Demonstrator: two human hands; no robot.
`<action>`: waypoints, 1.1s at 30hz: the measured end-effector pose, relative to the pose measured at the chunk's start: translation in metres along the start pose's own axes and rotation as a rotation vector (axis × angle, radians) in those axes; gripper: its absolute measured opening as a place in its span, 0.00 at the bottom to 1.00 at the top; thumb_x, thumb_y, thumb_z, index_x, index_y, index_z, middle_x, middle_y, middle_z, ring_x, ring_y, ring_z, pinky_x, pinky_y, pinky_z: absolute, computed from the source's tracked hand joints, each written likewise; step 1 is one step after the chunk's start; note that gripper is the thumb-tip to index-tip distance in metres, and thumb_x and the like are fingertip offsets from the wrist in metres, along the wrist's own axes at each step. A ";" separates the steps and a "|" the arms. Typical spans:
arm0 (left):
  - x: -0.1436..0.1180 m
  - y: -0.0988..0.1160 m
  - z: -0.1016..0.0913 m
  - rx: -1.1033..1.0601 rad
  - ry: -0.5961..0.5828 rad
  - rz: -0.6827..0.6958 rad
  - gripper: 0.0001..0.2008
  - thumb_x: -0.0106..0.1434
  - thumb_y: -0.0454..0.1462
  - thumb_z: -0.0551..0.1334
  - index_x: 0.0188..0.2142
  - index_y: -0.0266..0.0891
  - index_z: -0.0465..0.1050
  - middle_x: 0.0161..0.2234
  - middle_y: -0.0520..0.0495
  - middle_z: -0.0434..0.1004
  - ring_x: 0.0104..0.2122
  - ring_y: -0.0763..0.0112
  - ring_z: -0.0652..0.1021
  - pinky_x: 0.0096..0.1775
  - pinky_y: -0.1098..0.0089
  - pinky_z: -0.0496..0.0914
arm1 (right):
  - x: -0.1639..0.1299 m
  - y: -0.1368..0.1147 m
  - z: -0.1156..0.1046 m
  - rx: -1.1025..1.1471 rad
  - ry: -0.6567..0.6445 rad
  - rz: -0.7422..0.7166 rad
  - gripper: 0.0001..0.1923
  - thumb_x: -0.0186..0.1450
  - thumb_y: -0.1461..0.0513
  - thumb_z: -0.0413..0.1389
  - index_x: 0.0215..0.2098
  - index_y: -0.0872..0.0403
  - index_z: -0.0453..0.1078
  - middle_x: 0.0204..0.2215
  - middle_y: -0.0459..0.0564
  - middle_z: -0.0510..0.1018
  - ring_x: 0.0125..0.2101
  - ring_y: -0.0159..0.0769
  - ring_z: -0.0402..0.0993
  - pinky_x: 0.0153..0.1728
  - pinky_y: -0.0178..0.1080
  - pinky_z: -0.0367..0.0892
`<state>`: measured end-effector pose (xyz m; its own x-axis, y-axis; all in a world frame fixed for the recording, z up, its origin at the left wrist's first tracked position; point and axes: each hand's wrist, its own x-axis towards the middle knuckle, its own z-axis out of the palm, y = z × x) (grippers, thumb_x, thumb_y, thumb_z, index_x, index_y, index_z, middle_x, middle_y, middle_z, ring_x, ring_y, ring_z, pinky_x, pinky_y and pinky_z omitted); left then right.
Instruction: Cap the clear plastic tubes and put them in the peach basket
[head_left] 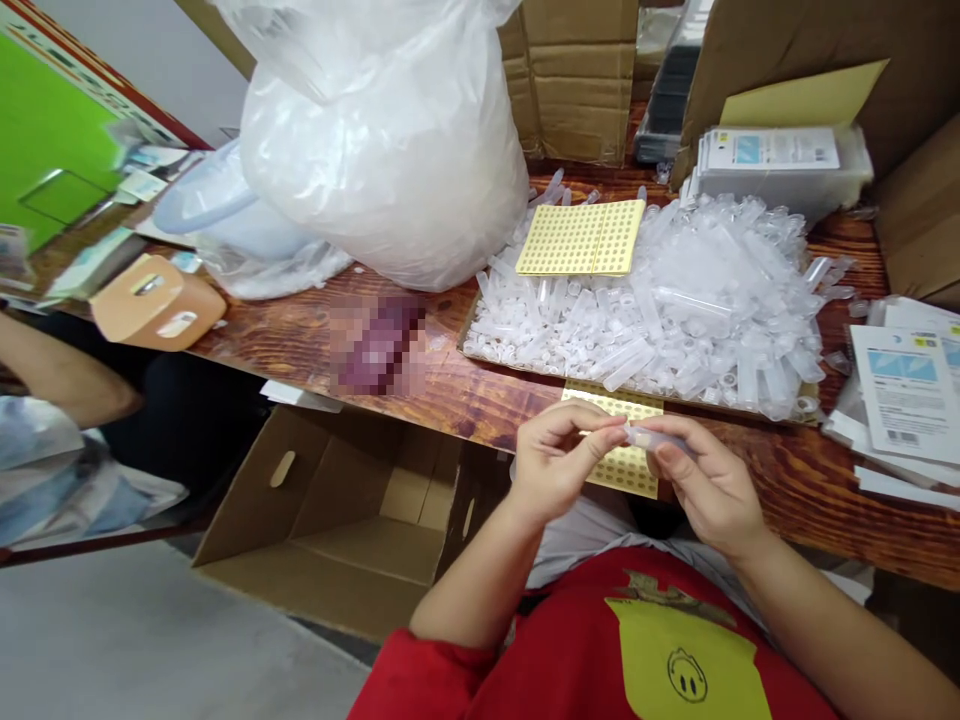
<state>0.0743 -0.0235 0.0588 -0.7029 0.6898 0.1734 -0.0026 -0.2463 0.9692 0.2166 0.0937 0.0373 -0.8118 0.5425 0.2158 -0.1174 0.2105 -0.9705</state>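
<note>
two hands at the near edge of the brown wooden bench (390,395): left hand (559,460) pinching one end of a small clear plastic tube (651,437), right hand (709,485) gripping the other. just beneath, a yellow perforated sheet (622,465); beyond, a heap of clear plastic tubes (675,310).

We see a brightly, evenly lit scene under soft light from overhead, with only faint shadows on the glossy reddish-brown wooden table (420,385). Glare whitens the large clear plastic bag (390,130) near the table's far edge and the heap of clear plastic tubes (675,300). A pixelated patch sits near the front edge. The left side is smeared and bent by wide-angle distortion.
</note>
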 end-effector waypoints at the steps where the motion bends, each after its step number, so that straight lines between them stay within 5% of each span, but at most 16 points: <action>1: 0.007 0.003 -0.008 0.107 -0.059 0.009 0.05 0.62 0.42 0.74 0.34 0.45 0.87 0.31 0.44 0.85 0.31 0.67 0.82 0.34 0.69 0.77 | 0.000 0.005 -0.001 0.084 0.003 0.089 0.12 0.76 0.53 0.56 0.50 0.46 0.78 0.35 0.49 0.81 0.32 0.37 0.77 0.31 0.38 0.73; 3: 0.027 0.010 -0.029 0.357 -0.178 0.049 0.06 0.65 0.42 0.71 0.37 0.45 0.87 0.35 0.43 0.86 0.34 0.64 0.83 0.35 0.67 0.76 | 0.003 0.011 -0.006 0.185 0.042 0.194 0.14 0.75 0.49 0.58 0.49 0.48 0.78 0.31 0.47 0.77 0.27 0.33 0.71 0.27 0.36 0.69; 6: 0.064 0.018 -0.066 0.939 -0.187 0.186 0.09 0.67 0.39 0.65 0.35 0.43 0.85 0.35 0.43 0.85 0.39 0.59 0.81 0.43 0.62 0.74 | 0.011 0.011 -0.017 0.172 0.176 0.160 0.15 0.72 0.48 0.62 0.48 0.48 0.78 0.27 0.44 0.72 0.26 0.31 0.67 0.28 0.35 0.68; 9: 0.098 0.023 -0.086 1.371 -0.429 0.062 0.10 0.62 0.32 0.62 0.35 0.42 0.84 0.39 0.42 0.85 0.45 0.55 0.80 0.48 0.60 0.73 | 0.015 0.010 -0.027 0.066 0.228 0.076 0.14 0.73 0.49 0.62 0.48 0.47 0.77 0.26 0.44 0.71 0.27 0.32 0.70 0.30 0.35 0.69; 17: 0.139 0.029 -0.070 1.708 -0.872 -0.097 0.15 0.60 0.33 0.61 0.44 0.39 0.84 0.45 0.42 0.83 0.49 0.57 0.80 0.49 0.65 0.72 | 0.013 0.016 -0.022 -0.400 0.180 -0.154 0.09 0.75 0.57 0.58 0.52 0.49 0.74 0.43 0.49 0.81 0.40 0.39 0.80 0.41 0.40 0.75; 24: 0.142 0.021 -0.080 1.570 -0.823 -0.022 0.12 0.54 0.36 0.66 0.39 0.36 0.79 0.43 0.41 0.80 0.44 0.57 0.80 0.46 0.64 0.72 | 0.035 0.012 -0.012 -0.567 0.084 -0.440 0.09 0.75 0.63 0.57 0.53 0.50 0.71 0.43 0.51 0.83 0.42 0.41 0.83 0.43 0.42 0.79; 33: 0.128 0.040 -0.087 1.447 -0.539 0.182 0.06 0.58 0.34 0.64 0.37 0.38 0.76 0.37 0.45 0.83 0.38 0.58 0.82 0.42 0.63 0.73 | 0.062 0.003 -0.012 -0.643 0.028 -0.663 0.12 0.74 0.68 0.58 0.54 0.53 0.69 0.39 0.53 0.82 0.38 0.40 0.81 0.41 0.42 0.78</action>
<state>-0.0776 -0.0040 0.1044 -0.2866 0.9574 0.0357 0.9387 0.2732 0.2101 0.1725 0.1379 0.0492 -0.6767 0.1672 0.7171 -0.2064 0.8918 -0.4027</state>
